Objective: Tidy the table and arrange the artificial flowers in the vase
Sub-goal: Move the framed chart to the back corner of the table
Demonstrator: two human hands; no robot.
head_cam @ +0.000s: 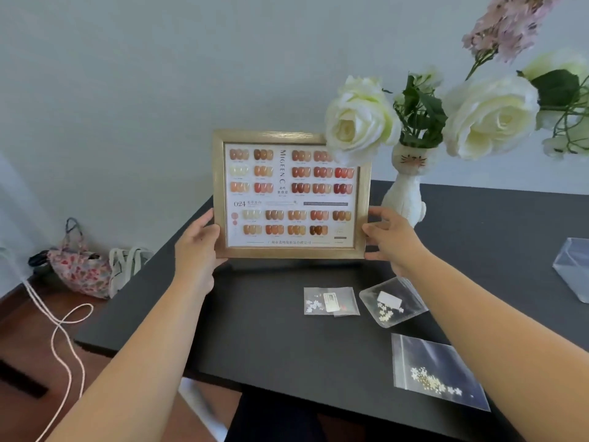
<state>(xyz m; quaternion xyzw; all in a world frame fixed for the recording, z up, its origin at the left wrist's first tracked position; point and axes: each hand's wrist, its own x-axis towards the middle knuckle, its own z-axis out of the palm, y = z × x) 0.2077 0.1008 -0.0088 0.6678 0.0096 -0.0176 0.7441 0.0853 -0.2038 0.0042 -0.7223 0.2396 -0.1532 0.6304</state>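
Both hands, left (pixel 199 247) and right (pixel 392 239), grip the gold frame (pixel 291 194) upright beside the cat vase (pixel 406 193).

The table (pixel 271 330) looks matt and dark, while the frame (pixel 291 250) has a brushed, golden wood-like finish. Clear glossy plastic bags (pixel 439 371) lie near right; the cat vase (pixel 406 193) looks white and matt.

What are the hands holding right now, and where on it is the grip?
Both hold the gold picture frame upright: left hand on its lower left edge, right hand on its lower right edge.
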